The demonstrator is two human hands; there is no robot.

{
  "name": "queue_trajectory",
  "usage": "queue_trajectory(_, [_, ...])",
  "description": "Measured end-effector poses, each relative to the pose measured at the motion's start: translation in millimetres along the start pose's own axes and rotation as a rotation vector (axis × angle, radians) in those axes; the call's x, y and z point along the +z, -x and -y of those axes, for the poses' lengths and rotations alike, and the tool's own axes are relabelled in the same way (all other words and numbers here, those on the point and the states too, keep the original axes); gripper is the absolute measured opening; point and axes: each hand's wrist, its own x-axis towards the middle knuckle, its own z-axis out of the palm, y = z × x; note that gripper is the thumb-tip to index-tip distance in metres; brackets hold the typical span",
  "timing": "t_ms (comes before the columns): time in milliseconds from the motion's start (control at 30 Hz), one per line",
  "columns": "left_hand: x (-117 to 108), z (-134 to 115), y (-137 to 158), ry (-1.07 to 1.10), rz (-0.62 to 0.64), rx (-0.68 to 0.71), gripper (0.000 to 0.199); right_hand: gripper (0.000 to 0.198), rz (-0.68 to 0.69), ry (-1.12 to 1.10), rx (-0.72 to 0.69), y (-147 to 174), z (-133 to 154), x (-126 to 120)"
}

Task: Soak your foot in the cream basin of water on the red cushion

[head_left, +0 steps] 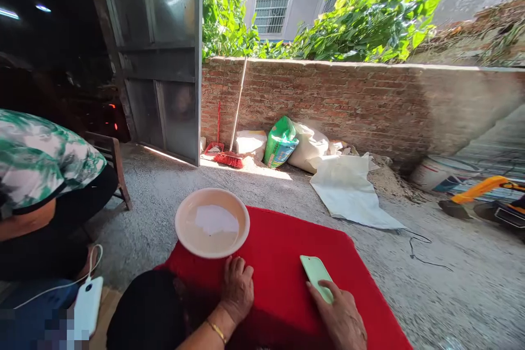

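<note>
My left hand (239,289) rests on the red cloth (283,268), palm down, just below the basin. Its fingers are loosely bent and a little apart, and I see nothing in them. A gold bangle (216,332) circles that wrist. In my right hand (343,314) is a light green flat slab with rounded corners (316,272), gripped at its near end between thumb and fingers. Its far end has a small dark hole and points away from me. A pale pink basin (180,224) stands at the cloth's far left edge, with clear water and a white patch inside.
To the left, a person in a green-and-white shirt (61,158) bends forward near a wooden chair (117,169). A white power bank with a cable (88,306) lies near me. Beyond are a red broom (229,159), a green sack (281,145), a white sheet (348,186) and a bucket (435,175).
</note>
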Motion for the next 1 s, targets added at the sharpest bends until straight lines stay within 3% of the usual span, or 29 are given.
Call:
queue_trajectory(100, [1,2,-1,-0.003,-0.019,-0.001,0.024,0.039,0.0,-0.037,0.02,11,27,9])
queue_trajectory(200, [7,6,-1,-0.022,-0.081,0.021,0.023,0.029,0.006,-0.082,-0.164,20,67,28])
queue_trajectory(300, [12,9,-2,-0.049,-0.123,0.04,0.022,0.028,0.007,-0.072,-0.283,23,85,39])
queue_trajectory(400, [14,9,-2,-0.067,-0.113,0.027,0.021,0.029,0.029,-0.039,-0.21,18,70,32])
queue_trajectory(567, [13,6,-1,-0.062,-0.069,0.01,0.021,0.036,0.08,0.018,0.059,8,22,4])
queue_trajectory(667, [11,6,-1,-0.054,-0.065,0.018,0.022,0.037,0.077,0.012,0.125,6,12,-1])
queue_trajectory(767, [10,7,-1,-0.041,-0.081,0.029,0.023,0.035,0.035,-0.016,0.063,7,28,9])
queue_trajectory(1000, [17,11,-1,-0.044,-0.14,0.046,0.023,0.023,0.014,-0.044,-0.234,8,96,43])
